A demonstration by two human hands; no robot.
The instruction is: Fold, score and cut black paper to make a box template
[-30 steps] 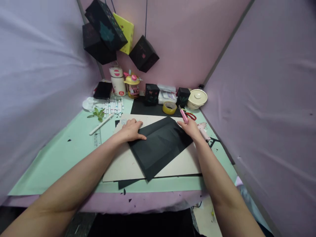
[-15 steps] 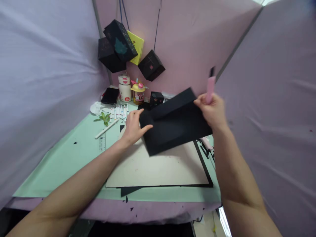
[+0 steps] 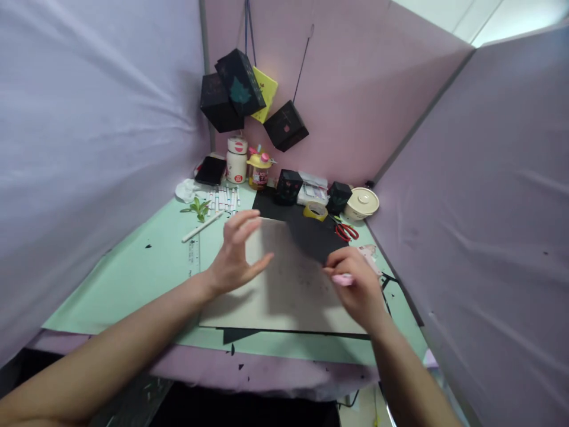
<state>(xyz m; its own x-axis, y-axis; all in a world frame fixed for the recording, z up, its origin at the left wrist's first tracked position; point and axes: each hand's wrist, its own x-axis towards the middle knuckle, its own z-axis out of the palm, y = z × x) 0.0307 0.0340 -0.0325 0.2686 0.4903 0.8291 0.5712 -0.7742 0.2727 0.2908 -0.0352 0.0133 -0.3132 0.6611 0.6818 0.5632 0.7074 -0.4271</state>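
My left hand (image 3: 236, 256) hovers over the left part of the white board (image 3: 275, 308), fingers spread and holding nothing. Pinched in my right hand (image 3: 358, 287) is a folded piece of black card (image 3: 316, 238), turned partly edge-on and blurred by motion. A slim pink tool (image 3: 343, 279) is also gripped in that hand; its far end is hidden by the fingers. The board lies flat on the green tabletop, with a black sheet (image 3: 242, 335) sticking out from under its front edge.
Behind the board are a yellow tape roll (image 3: 315, 211), red-handled scissors (image 3: 347, 230), a lidded bowl (image 3: 362, 203) and small black boxes (image 3: 288, 186). Several markers (image 3: 224, 198), a leafy sprig (image 3: 198, 209) and a ruler (image 3: 193, 255) lie left. Black boxes (image 3: 285, 126) hang above.
My left hand has let go of the black card and opened. The right hand has come down towards the board with the card and pink tool, turning the card. The view has shifted.
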